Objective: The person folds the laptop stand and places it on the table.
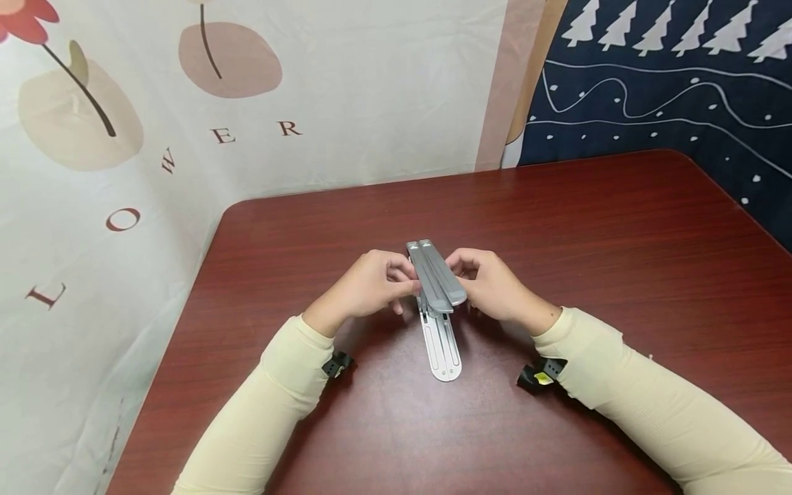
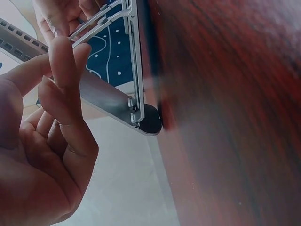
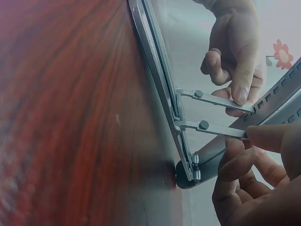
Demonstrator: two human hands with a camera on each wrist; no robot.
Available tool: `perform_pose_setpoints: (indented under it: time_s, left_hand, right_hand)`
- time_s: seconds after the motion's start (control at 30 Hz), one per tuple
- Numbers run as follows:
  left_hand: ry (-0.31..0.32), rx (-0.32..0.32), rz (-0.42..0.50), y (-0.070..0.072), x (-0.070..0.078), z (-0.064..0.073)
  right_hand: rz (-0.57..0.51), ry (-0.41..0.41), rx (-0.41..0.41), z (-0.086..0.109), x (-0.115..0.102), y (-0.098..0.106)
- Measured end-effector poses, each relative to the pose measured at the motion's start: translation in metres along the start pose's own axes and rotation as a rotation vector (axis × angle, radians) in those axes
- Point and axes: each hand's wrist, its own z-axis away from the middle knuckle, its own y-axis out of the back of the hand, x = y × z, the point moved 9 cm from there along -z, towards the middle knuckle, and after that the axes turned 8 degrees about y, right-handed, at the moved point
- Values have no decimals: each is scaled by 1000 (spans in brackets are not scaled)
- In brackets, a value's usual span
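A silver folding laptop stand (image 1: 441, 347) stands near the middle of the table, its base flat and its two slotted upper arms (image 1: 436, 275) tilted up toward me. From the left, my left hand (image 1: 377, 282) pinches one thin support strut (image 3: 218, 100) between thumb and fingers. On the other side, my right hand (image 1: 495, 285) pinches the second strut (image 3: 223, 130) near its free end. Both struts rise from the base to the row of slots (image 3: 270, 96) under the arms. In the head view the upper arms hide the struts and some fingertips.
The reddish-brown table (image 1: 309, 227) reaches back to a white printed cloth (image 1: 383, 89) and a dark blue tree-patterned cloth (image 1: 656, 103). Small black devices (image 1: 337, 365) are strapped at both wrists, over pale yellow sleeves (image 1: 247, 426).
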Motion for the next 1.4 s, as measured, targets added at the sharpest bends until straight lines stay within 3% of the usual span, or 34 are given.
perform_pose_setpoints:
  time_s: [0.4, 1.1, 1.4]
  left_hand:
    - [34, 12, 7, 2, 1, 3]
    - [8, 10, -15, 2, 3, 2]
    - [60, 10, 22, 3, -3, 1]
  right_hand:
    - [7, -20, -6, 0, 1, 1]
    - [26, -7, 2, -1, 3, 2]
    - [34, -8, 5, -2, 3, 2]
